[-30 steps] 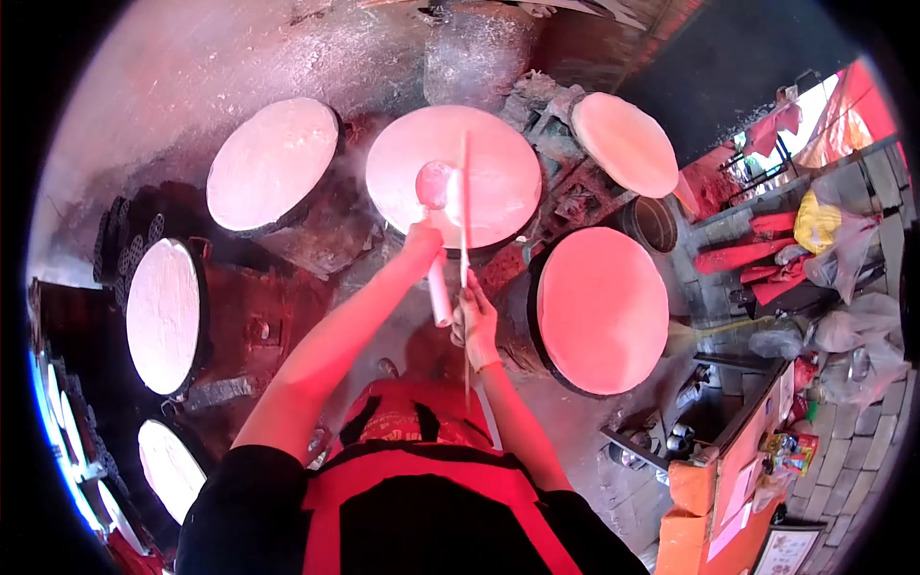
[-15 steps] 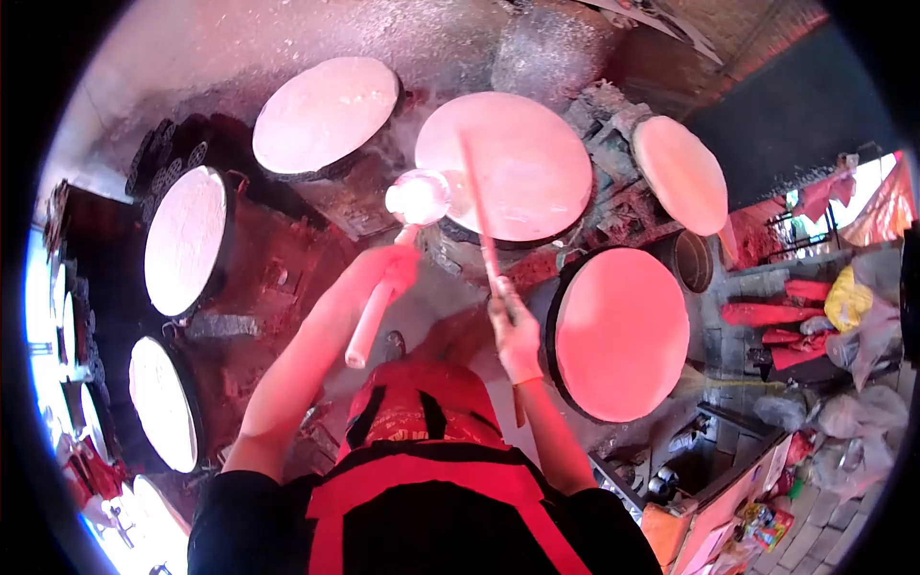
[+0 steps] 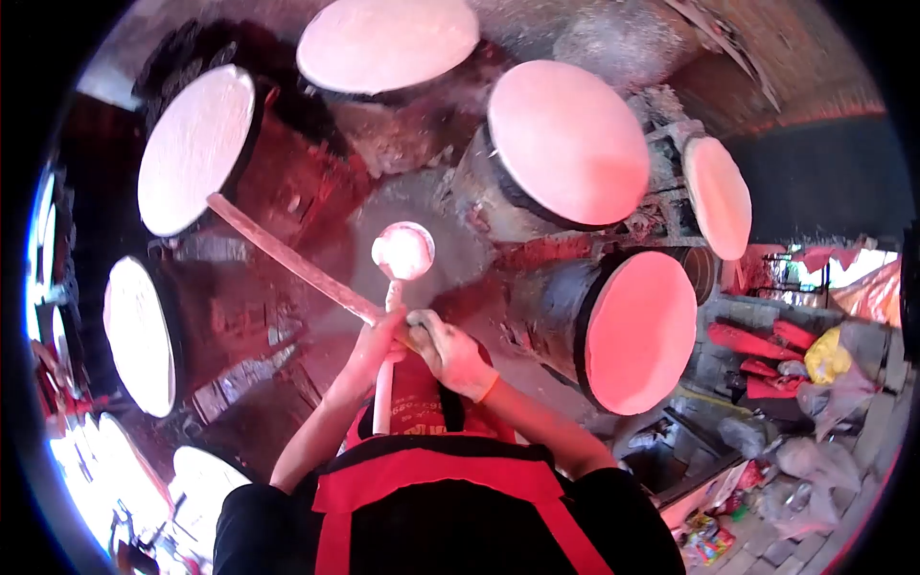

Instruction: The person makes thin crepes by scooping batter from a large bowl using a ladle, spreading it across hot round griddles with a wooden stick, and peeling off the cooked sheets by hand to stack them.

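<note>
Head view: left fingers (image 3: 383, 333) clasp the ladle (image 3: 394, 290), right fingers (image 3: 430, 326) (just beside) the stick (image 3: 292, 257).

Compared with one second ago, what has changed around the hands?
The ladle moved from over a round griddle to above the floor; the stick swung left; the left hand and right hand came together. The view turned left too. Each hand kept its tool.

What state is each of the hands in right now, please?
Left hand: closed, holding the ladle by its handle.
Right hand: closed, holding the long stick.
</note>
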The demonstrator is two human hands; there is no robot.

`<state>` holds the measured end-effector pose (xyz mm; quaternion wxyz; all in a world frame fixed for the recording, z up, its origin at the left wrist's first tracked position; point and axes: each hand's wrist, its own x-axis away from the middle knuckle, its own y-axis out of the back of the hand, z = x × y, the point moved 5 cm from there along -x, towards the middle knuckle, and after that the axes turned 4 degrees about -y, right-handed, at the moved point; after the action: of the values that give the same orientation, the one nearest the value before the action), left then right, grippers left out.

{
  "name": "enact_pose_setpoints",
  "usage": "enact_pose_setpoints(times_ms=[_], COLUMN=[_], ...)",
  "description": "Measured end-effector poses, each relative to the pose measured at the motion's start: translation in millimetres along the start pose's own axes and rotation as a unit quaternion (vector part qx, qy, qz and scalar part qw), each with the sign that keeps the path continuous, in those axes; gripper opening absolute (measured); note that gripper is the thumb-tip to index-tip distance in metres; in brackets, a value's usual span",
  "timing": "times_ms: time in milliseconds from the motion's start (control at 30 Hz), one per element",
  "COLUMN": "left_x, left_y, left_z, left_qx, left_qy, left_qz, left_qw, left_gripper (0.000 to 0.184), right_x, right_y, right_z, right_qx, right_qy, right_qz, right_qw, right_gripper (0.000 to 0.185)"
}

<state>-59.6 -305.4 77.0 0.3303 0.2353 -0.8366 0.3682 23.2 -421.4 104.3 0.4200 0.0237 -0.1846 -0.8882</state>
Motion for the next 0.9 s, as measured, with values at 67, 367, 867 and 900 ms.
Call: enact_pose_setpoints(times_ms=[67,367,867,900], left_x=[2.1,16.4,-10.1,-9.7], left_y=[24.6,70.9,65.8,65.6], left_z=[9.3,37.3,62.7,62.7], left_qx=[0.045,0.241,0.408,0.412], left_qy=[-0.005,-0.019,-0.026,-0.029], left_qz=[-0.029,-0.214,-0.239,-0.236], left_qw=[0.999,0.947,0.881,0.880], left_gripper=[0.016,0.016,0.022,0.022], right_x=[-16.0,-155.2,-268.4,-268.0], right_y=[-15.1,1.9,8.6,7.7], right_z=[-14.4,-234.5,-373.8,-373.2], right_qx=[-0.107,0.685,0.685,0.692], right_qy=[-0.044,0.015,0.205,0.194], right_qz=[0.061,0.360,0.450,0.457], right_qw=[0.991,0.633,0.536,0.524], right_gripper=[0.014,0.036,0.023,0.022])
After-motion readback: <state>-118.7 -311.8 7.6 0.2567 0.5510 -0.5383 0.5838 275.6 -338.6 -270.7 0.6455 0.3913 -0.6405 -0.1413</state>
